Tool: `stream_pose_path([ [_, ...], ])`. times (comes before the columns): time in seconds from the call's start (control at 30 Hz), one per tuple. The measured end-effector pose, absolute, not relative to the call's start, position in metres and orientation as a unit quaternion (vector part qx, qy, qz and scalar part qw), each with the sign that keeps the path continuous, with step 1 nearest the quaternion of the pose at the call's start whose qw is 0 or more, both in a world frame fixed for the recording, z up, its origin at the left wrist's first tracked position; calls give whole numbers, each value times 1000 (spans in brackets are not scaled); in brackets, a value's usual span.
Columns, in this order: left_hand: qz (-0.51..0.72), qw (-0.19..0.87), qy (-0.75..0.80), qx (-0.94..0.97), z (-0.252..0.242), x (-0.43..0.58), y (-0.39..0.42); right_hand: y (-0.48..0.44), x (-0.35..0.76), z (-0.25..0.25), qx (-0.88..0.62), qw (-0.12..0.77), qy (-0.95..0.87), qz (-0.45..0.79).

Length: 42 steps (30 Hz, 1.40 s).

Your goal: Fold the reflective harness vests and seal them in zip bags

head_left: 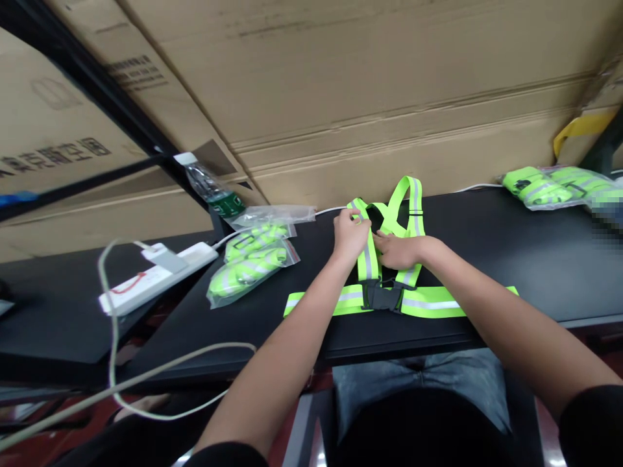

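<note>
A neon yellow-green reflective safety harness [428,303] lies spread on the black table [530,259], with silver stripes and a black buckle [382,295] at its waist band. My left hand [351,235] pinches the upper end of one shoulder strap. My right hand [396,251] lies across the straps just below it, fingers pointing toward my left hand. Its fingertips are partly hidden against the strap. To the left of the harness, two folded vests in clear bags [250,266] sit close to my left hand.
Behind the table stand large cardboard boxes [341,84]. A plastic water bottle [209,185] and a loose clear bag [275,215] lie at the left. A white power strip [156,279] has pale cables trailing off it. More bagged vests [540,187] lie at the far right.
</note>
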<state>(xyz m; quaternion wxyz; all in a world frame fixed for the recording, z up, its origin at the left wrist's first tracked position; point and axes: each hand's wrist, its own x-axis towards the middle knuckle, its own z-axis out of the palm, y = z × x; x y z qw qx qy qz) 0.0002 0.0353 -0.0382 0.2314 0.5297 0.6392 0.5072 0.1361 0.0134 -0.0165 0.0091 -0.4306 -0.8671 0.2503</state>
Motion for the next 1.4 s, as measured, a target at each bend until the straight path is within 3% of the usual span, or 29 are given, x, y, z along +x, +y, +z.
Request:
stream_pose_path([
  [0.3, 365, 200, 610, 675, -40, 3, 26, 19, 145, -8, -459, 97, -871, 149],
  [0.57, 280, 151, 584, 746, -44, 0, 28, 22, 154, 0, -434, 60, -881, 181],
  [0.77, 229, 123, 587, 767, -49, 1, 28, 24, 152, -10, -482, 110, -856, 150],
  [1.13, 178, 110, 603, 770, -36, 8, 9, 64, 192, 20, -422, 90, -854, 291],
  [1.27, 154, 108, 593, 783, -32, 8, 4, 89, 228, 11, -469, 193, -844, 174],
  [1.4, 125, 106, 588, 792, -30, 5, 3, 106, 251, -18, -468, 180, -852, 148],
])
